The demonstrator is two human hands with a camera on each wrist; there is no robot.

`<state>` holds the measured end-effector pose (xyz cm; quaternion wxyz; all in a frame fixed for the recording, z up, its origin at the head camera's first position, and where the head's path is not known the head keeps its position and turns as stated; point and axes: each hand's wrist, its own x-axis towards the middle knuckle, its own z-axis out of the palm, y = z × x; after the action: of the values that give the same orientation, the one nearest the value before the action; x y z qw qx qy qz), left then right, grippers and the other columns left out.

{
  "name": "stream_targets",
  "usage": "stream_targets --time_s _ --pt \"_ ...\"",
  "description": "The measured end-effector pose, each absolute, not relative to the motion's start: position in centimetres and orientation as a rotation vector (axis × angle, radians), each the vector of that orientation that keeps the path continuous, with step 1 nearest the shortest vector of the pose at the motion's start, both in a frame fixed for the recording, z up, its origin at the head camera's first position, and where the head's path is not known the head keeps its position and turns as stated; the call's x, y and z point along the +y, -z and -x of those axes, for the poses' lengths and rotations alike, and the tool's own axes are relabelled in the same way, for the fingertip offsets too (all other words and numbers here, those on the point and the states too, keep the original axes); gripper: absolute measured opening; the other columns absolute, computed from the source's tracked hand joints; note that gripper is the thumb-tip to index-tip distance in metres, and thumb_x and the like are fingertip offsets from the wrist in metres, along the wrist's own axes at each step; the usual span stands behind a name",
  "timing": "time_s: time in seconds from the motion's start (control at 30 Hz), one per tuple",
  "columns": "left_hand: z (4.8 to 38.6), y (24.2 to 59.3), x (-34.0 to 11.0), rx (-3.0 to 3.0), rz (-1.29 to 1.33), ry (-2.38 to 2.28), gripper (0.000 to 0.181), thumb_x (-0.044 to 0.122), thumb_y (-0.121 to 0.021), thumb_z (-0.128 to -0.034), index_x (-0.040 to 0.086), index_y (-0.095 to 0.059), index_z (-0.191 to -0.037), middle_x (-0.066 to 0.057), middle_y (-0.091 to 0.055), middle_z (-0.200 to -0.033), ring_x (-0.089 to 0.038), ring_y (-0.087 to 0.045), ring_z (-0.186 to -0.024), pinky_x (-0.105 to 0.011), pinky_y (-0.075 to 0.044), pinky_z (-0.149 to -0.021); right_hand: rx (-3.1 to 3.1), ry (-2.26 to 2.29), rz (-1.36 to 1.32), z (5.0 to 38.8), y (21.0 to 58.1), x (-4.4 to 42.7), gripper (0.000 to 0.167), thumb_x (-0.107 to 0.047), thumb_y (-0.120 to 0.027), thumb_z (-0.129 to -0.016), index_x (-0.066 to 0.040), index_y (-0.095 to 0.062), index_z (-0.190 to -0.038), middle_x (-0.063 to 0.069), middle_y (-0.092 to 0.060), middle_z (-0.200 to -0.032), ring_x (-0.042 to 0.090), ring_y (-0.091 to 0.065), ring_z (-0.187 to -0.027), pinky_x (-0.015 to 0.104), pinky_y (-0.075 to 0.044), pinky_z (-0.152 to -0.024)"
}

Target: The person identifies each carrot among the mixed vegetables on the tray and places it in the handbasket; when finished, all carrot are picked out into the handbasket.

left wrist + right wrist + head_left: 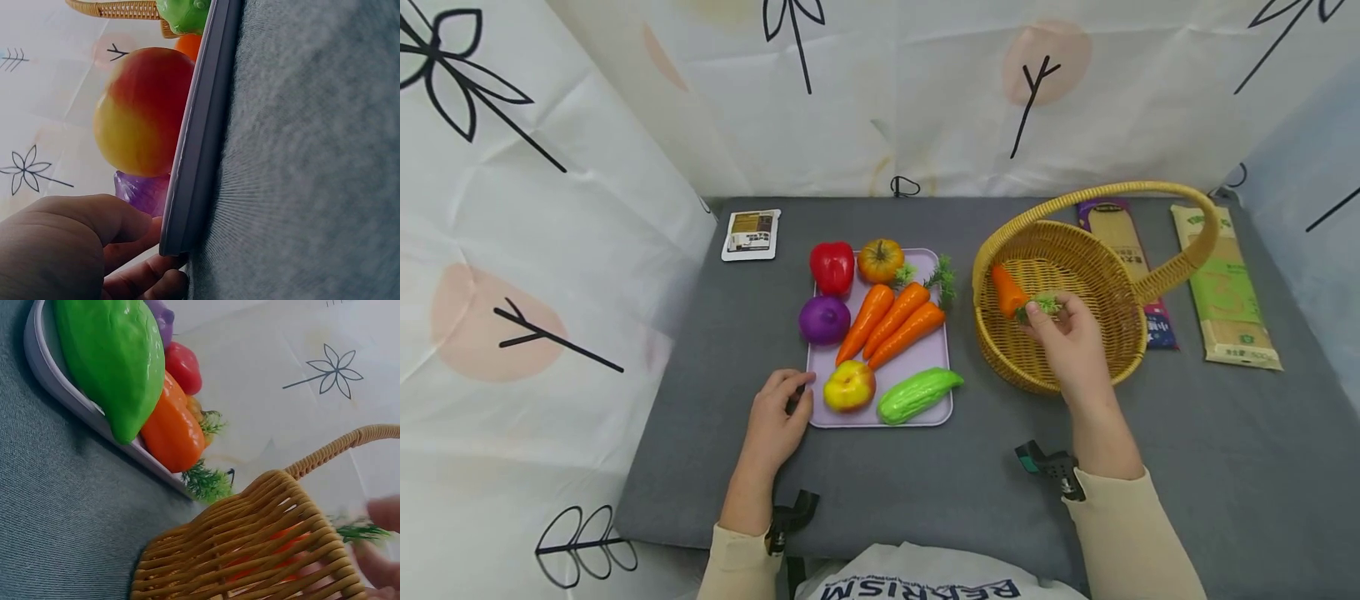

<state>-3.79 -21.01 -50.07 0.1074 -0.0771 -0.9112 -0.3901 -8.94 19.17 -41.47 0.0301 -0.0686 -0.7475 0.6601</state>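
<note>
Head: right hand (1072, 343) pinches carrot (1007, 292).

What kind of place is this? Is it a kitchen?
Probably not; it looks more like a little tabletop set-up, maybe a play corner. A grey-covered table sits by patterned cloth hangings, and shiny, toy-looking carrots lie on a lilac tray.

Right hand (379, 565) pinches carrot fronds (362, 532) at 1 wicker basket (250, 540), tray (65, 392) nearby
</note>
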Motion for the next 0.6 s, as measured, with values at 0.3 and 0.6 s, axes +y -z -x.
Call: stream_targets --time_s 0.3,0.6 --pt "3.77 49.94 -21.0 -2.706 0.209 1.156 0.023 0.001 -0.069 -0.093 0.002 -0.075 -0.115 -0.012 -0.065 -0.109 -0.023 -0.057 -0.087 -0.04 -0.047 -0.075 -2.824 -1.943 -0.032 9.36 41.15 19.49 0.057 -0.015 -0.058 -0.104 0.004 -0.035 -0.152 0.029 -0.039 -0.148 0.047 -0.046 -0.133 0.039 -0.045 -0.1" --pt "3.75 49.8 -20.95 -2.712 0.204 1.169 0.023 0.001 -0.069 -0.0933 0.002 -0.075 -0.115 -0.012 -0.065 -0.109 -0.024 -0.057 -0.087 -0.04 -0.047 -0.075 -2.861 -1.9 -0.063 9.22 40.91 19.51 0.053 -0.017 -0.054 -0.106 0.005 -0.036 -0.151 0.028 -0.045 -0.143 0.045 -0.048 -0.13 0.042 -0.044 -0.101"
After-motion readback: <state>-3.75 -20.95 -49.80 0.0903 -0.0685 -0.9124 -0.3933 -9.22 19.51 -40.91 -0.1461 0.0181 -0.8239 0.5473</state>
